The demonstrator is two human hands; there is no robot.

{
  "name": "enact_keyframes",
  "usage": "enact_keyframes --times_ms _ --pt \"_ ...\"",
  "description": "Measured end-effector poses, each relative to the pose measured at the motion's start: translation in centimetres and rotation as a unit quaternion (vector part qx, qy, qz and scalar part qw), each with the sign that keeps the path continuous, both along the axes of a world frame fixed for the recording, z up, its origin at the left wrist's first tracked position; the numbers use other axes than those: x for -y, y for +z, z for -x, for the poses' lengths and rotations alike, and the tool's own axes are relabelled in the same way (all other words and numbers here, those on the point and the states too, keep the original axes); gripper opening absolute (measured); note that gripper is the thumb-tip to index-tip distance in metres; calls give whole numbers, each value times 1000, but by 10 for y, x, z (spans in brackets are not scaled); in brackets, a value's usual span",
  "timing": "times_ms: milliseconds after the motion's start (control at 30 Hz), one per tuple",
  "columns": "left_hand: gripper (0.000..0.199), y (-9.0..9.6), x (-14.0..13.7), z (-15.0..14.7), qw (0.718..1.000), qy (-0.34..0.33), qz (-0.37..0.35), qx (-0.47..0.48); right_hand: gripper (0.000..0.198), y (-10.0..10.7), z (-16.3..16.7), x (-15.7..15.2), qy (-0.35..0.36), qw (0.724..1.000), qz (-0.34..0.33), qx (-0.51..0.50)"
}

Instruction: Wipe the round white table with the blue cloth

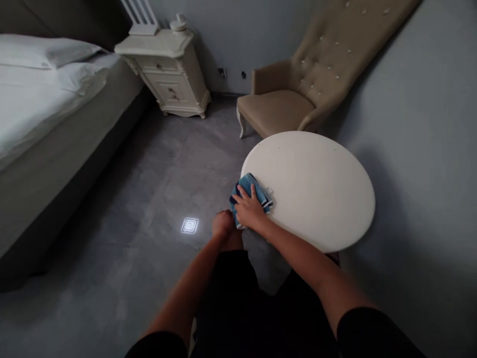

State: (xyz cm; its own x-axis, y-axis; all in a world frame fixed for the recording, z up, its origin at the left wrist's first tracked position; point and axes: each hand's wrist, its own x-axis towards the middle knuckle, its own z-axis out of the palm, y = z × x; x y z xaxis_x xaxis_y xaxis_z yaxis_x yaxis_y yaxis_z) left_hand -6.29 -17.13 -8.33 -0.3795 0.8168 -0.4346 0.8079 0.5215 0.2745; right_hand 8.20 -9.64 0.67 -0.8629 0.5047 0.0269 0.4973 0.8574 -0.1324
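A folded blue cloth [257,188] with dark and white stripes lies at the near left edge of a round white table [316,184], part of it over the rim. My right hand [250,208] rests on top of the cloth, fingers spread and pressed against it. Just left of the cloth, my left hand [223,222] is at my bare knee with its fingers curled in. Its palm side is hidden, so anything inside it does not show.
Behind the table stands a tan tufted armchair [278,106]. A cream nightstand [179,74] is against the back wall, beside a bed [55,104] on the left. A bright square pattern [190,225] shows on the grey floor [156,184]. A wall [428,149] borders the right side.
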Motion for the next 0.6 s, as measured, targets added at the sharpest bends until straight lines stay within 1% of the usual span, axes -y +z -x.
enact_keyframes --times_ms 67,167,233,300,367,433,533,600 --pt "42 1 4 -2 1000 -5 -5 -10 38 -6 -44 40 -2 1000 -4 -17" --pt "48 5 5 -8 1000 -16 -10 -25 46 -16 -115 89 -42 999 -14 -28" --pt "51 10 4 -13 999 -26 -13 -33 50 -23 -162 112 -89 995 -17 -29" --pt "51 15 3 -19 998 -41 -17 -36 56 -28 -207 126 -159 986 -27 -32" --pt "51 16 1 -24 998 -57 -22 -34 63 -33 -248 130 -252 966 -50 -35" --pt "51 13 -1 -28 997 -70 -24 -33 67 -38 -285 122 -357 931 -72 -37" --pt "49 1 -8 -29 995 -95 -25 -35 67 -42 -333 93 -494 864 -81 -55" --pt "50 -6 -13 -29 994 -100 -21 -36 69 -41 -358 64 -550 828 -78 -77"
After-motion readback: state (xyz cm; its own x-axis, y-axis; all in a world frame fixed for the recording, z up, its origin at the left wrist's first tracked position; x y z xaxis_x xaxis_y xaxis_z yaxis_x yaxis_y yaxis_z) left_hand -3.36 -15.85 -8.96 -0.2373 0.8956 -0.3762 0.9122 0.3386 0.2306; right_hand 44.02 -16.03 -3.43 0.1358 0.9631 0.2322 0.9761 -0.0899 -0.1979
